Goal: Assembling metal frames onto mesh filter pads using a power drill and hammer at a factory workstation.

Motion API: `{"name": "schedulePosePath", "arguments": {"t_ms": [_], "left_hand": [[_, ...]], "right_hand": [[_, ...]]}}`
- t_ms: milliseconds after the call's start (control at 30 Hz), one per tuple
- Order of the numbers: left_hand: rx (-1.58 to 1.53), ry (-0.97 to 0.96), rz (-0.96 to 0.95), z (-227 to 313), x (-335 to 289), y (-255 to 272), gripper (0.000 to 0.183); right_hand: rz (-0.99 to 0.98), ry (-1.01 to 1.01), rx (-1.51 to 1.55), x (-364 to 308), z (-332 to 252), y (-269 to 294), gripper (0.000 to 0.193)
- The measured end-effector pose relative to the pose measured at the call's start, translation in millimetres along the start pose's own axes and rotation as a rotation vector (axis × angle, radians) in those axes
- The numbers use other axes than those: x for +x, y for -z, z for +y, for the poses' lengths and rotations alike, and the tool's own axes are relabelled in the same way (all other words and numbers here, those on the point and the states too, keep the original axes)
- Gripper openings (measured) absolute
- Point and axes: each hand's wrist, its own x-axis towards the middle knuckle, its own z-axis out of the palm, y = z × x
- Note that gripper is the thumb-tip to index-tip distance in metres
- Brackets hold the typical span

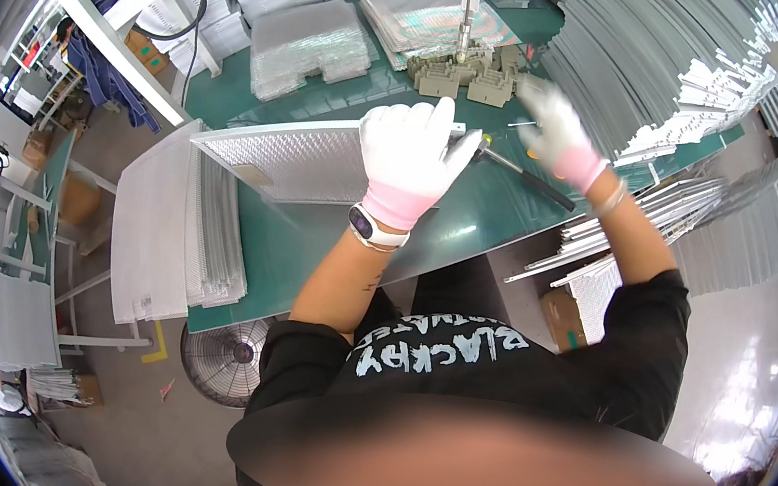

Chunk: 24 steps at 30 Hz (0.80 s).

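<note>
Left hand (407,153): gripping the edge of one silver panel (306,165), which is standing on the green table (301,244).
Right hand (556,130): hovering, blurred, beside olive blocks (438,80); cannot tell whether it is holding anything.
Progress: one panel apparently being handled, completion not showing; stacked sheets (216,231) are seemingly waiting.
Counts: one black-handled tool (543,188) is lying nearby; two plastic-covered stacks (301,50) are resting behind; blocks are overlapping, uncountable.

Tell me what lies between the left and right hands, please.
In the head view, a black-handled tool lies partly between the left hand and right hand on the green table; a small thin piece shows there too.
</note>
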Motion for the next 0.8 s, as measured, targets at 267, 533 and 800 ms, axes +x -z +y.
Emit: {"name": "schedulePosePath", "arguments": {"t_ms": [267, 533, 800], "left_hand": [[-0.031, 0.021, 0.053, -2.5, 6.4, -14.9, 0.027], [-0.027, 0.054, 0.15, -6.1, 7.7, -22.2, 0.02], [-0.146, 0.026, 0.142, -6.6, 6.7, -21.6, 0.022]], "right_hand": [[0.68, 0.175, 0.983, 228.6, -104.2, 149.2, 0.053], [0.316, 0.094, 1.881, 207.1, -113.3, 133.1, 0.009], [0.072, -0.159, 2.323, 198.7, -118.1, 155.4, 0.007]]}}
